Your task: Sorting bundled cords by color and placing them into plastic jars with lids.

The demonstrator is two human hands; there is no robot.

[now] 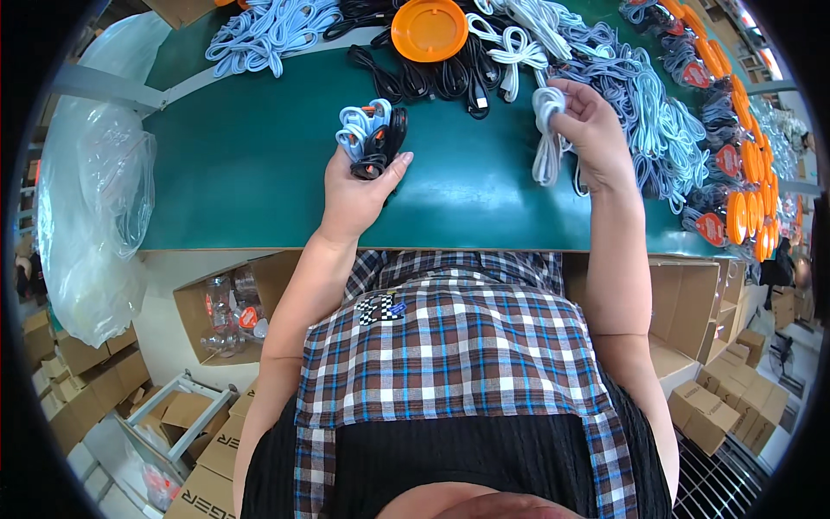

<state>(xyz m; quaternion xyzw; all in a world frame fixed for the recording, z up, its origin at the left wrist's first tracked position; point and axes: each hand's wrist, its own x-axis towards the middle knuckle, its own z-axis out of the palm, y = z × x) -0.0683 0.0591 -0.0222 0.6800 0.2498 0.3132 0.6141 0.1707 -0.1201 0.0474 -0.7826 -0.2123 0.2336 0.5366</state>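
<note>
My left hand (359,186) grips a bunch of coiled cables (372,138), light blue and black together, held upright above the green table (251,164). My right hand (592,130) is closed on a white coiled cable (546,130) whose loops hang down toward the table. Just beyond both hands lie black cables (432,78) and an orange round lid (429,28).
Heaps of white and pale blue cables (648,112) cover the table's right side, edged by a row of orange discs (748,190). More pale blue cables (268,30) lie far left. A clear plastic bag (91,199) hangs at the left edge. Cardboard boxes (709,406) stand on the floor.
</note>
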